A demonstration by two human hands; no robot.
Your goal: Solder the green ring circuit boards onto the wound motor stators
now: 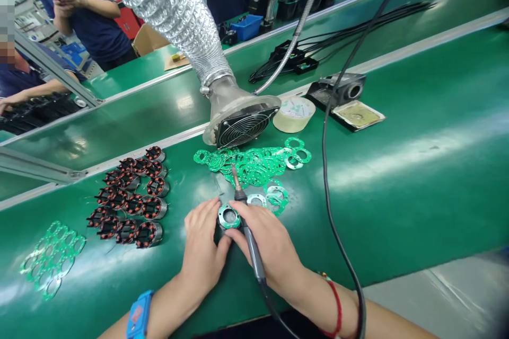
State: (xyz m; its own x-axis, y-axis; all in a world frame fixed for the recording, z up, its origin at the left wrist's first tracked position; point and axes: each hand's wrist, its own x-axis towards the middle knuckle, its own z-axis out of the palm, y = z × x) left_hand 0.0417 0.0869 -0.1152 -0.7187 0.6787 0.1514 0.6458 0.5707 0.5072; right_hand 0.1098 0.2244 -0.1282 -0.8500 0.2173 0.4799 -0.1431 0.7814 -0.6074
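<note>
My left hand (203, 238) curls around the side of a motor stator whose top is covered by a green and white ring-shaped circuit board (234, 222). My right hand (271, 241) holds a soldering iron (252, 251), its tip pointing away from me above the table. The thumb and fingers of that hand also touch the right side of the board and stator. Most of the stator is hidden under the board and between the hands. Just beyond lie a few loose ring boards (277, 198) and a large pile of green ring boards (258, 167).
Several copper-wound stators (149, 207) stand at left, beside more ring boards (53, 257). A fume extractor (244, 124) hangs over the pile. Behind are a tape roll (294, 116) and a soldering iron stand (342, 90). A black cable (328, 185) crosses at right. Other people work beyond.
</note>
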